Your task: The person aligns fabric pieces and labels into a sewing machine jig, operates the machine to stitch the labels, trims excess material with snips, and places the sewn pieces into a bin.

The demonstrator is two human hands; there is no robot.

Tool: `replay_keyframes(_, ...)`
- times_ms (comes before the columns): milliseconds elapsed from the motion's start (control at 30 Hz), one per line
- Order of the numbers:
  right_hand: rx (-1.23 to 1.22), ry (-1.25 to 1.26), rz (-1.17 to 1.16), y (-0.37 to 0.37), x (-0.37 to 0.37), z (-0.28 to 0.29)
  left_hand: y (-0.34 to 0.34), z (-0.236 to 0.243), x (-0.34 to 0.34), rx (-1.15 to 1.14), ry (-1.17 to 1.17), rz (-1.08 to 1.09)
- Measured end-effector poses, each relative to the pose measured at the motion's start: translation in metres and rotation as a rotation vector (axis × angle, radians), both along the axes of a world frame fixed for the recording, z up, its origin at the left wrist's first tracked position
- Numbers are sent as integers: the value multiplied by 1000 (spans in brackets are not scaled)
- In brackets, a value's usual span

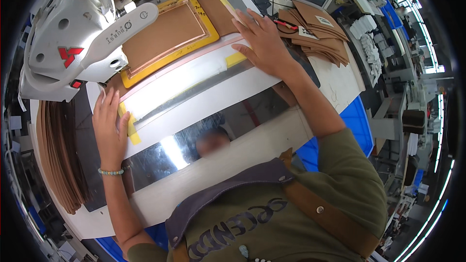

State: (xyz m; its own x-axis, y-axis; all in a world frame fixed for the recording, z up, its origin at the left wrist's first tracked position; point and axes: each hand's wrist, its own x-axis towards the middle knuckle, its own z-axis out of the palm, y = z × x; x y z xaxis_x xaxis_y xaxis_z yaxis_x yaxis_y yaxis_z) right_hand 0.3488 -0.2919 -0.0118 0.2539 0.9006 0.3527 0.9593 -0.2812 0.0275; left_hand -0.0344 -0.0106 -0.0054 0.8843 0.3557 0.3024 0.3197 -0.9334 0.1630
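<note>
A brown sheet [160, 39] lies between the two hands, just past the fingers of each. The left hand [109, 119] is flat at its near left end, and the right hand [264, 43] is flat at its far right end. Both are let go, not clenched, with the fingers out straight; I cannot tell if the left fingertips pinch the edge.

One yellow frame [206, 19] sits on the sheet, between the hands. One white strip [179, 73] runs from hand to hand on the near side. I count three bits of yellow tape: one by the left thumb, two by the right hand.

The left arm goes nearly straight up, with one bead bracelet [110, 171]. The right arm bends at the elbow and reaches farther.

Farther out, one white sewing machine [63, 29] stands past the left hand. Two brown piles, left pile [60, 155] and right pile [315, 34], lie outside the hands, one each side.
</note>
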Motion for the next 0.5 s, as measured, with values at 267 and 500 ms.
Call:
replay_keyframes(267, 153, -24, 94, -1, 0, 14, 5, -3, -1, 9, 45, 37)
replay_keyframes(500, 75, -220, 247, 19, 28, 17, 5, -5, -3, 0, 54, 50)
